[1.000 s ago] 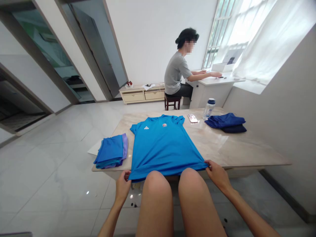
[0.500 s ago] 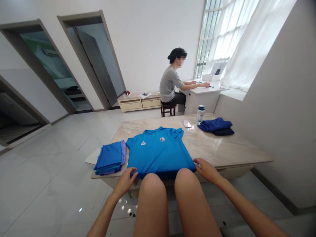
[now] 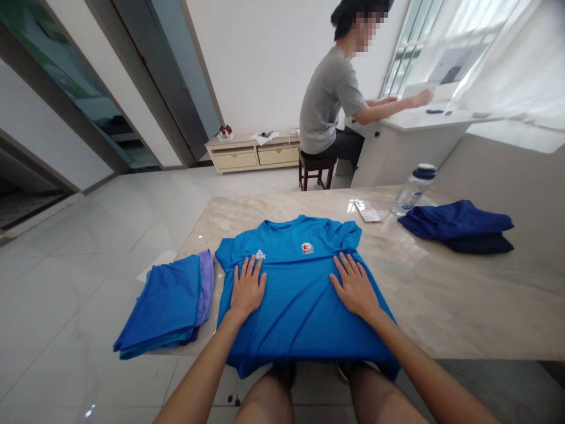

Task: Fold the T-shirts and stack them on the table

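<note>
A blue short-sleeved T-shirt (image 3: 295, 306) lies spread front side up, its collar pointing away from me and its hem hanging over the near table edge. My left hand (image 3: 248, 287) rests flat on its chest, just below the white logo, fingers spread. On the other side, my right hand (image 3: 353, 284) is pressed flat below the round badge, fingers apart. A crease runs across the chest between the hands. Left of the shirt sits a stack of folded blue and purple clothes (image 3: 165, 300), partly over the table edge.
The marble-patterned table (image 3: 463, 306) holds a phone (image 3: 367, 211), a water bottle (image 3: 415, 189) and dark blue clothing (image 3: 459, 227) on the right. Beyond it, a person (image 3: 329, 100) sits on a stool (image 3: 315, 168) at a white desk (image 3: 406, 141). A low cabinet (image 3: 251, 154) stands by the wall.
Both my hands have moved from the shirt's lower corners up onto its chest and now lie flat. My view has come closer and tilted down. The seated person's hand has lifted off the desk.
</note>
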`<state>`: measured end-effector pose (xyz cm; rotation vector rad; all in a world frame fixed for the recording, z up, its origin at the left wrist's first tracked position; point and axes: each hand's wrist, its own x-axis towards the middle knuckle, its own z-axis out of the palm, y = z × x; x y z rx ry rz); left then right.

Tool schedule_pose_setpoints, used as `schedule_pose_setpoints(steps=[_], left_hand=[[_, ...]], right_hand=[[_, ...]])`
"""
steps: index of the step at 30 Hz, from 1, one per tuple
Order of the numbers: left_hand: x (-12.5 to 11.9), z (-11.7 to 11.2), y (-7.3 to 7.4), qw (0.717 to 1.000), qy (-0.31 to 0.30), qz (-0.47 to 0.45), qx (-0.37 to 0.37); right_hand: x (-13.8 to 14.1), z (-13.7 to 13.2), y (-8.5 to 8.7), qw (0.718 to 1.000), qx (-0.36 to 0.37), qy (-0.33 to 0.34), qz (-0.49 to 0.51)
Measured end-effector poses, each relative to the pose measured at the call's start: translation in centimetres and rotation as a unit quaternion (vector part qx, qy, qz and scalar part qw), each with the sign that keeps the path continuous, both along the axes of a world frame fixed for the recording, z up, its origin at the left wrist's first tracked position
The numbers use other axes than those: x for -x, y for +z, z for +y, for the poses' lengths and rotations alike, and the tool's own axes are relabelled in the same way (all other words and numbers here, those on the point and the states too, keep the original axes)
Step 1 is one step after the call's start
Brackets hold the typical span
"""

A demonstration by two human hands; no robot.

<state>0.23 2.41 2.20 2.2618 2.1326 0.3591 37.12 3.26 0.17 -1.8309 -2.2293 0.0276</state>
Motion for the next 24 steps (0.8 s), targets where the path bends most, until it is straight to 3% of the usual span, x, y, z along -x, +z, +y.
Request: schedule_pose_setpoints(steps=[5,9,15,24], left_hand=[[-0.5,6.4,0.4,1.000,-0.009,0.002,0.003],[-0.9,7.7,0.7,1.000,-0.004,-0.008,0.005],[-2.3,3.8,0.5,0.991,0.131,-0.033,-0.005],[-2.2,-6.1,-0.4,0.998,0.054,-0.022,-0.005]], right_hand=[[-0.7,5.7,0.7,1.000,0.001,0.004,-0.025],[-0.9,6.3,0.6,1.000,-0.010,0.008,-0.026],[-1.6,1.9,0.5,0.999,0.021,-0.011,-0.023],[-5.3,-10.1,2.4,0.998,0.049,-0.030,0.017]])
